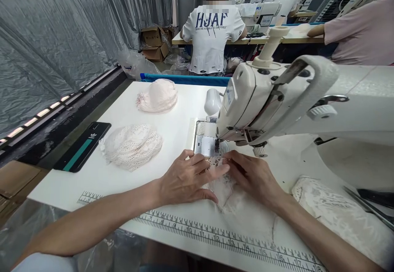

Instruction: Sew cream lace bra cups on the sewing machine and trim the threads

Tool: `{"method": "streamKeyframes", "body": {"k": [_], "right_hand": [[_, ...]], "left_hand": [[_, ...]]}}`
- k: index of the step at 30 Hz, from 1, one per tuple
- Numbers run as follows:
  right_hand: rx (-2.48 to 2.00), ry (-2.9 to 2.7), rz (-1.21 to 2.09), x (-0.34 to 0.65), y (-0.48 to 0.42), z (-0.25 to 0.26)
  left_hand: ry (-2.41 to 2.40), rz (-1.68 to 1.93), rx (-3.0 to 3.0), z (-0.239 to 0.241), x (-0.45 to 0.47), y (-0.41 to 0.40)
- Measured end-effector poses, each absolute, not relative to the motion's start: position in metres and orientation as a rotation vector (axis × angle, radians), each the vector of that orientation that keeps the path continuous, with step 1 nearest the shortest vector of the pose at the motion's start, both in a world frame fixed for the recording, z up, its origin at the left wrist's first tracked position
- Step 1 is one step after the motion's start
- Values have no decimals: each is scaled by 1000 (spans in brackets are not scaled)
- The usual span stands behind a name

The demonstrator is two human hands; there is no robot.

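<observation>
A sheer white lace piece (223, 190) lies at the presser foot (217, 145) of a white sewing machine (243, 103). My left hand (187, 177) rests on the left side of the lace, fingers stretched out and thumb spread from them. From the other side, my right hand (257, 177) pinches the lace edge close to the foot, its fingertips partly hidden. Both hands are just in front of the metal needle plate (203, 145). Part of the lace is covered by my fingers.
Two lace bundles, one whitish (132, 146) and one pinkish (158, 95), lie left of the machine, near a black phone (83, 146). More lace (332, 210) and scissors (369, 208) lie at right. A ruler scale (215, 235) edges the table. People work at machines beyond.
</observation>
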State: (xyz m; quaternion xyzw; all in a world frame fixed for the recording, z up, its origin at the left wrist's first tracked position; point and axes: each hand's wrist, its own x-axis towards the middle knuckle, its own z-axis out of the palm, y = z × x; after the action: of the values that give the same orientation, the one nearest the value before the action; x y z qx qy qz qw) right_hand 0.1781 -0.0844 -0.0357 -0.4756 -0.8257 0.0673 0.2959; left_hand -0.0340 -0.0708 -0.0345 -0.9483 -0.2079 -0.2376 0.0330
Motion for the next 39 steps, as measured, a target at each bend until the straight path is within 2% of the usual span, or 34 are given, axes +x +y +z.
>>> {"method": "streamKeyframes", "body": {"k": [4,17,25,33,36,39], "right_hand": [[-1290,-2193,-44,169,-82,-47],[-1449,-2209,-153,164,-81,-52],[-1498,-2198,-269,165,-79,-55],[-1673,-2213,-708,168,-84,-50],[-1583,-2220,-779,170,-93,-39],[-1289,-2287,-672,169,-105,-27]], "left_hand": [[-638,-638,-2926,-35,-35,-72],[-730,-616,-2996,-35,-37,-73],[-688,-672,-2834,-33,-37,-74],[-638,-591,-2882,-37,-39,-74],[-651,-589,-2871,-38,-38,-74],[-654,-578,-2872,-38,-38,-74]]}}
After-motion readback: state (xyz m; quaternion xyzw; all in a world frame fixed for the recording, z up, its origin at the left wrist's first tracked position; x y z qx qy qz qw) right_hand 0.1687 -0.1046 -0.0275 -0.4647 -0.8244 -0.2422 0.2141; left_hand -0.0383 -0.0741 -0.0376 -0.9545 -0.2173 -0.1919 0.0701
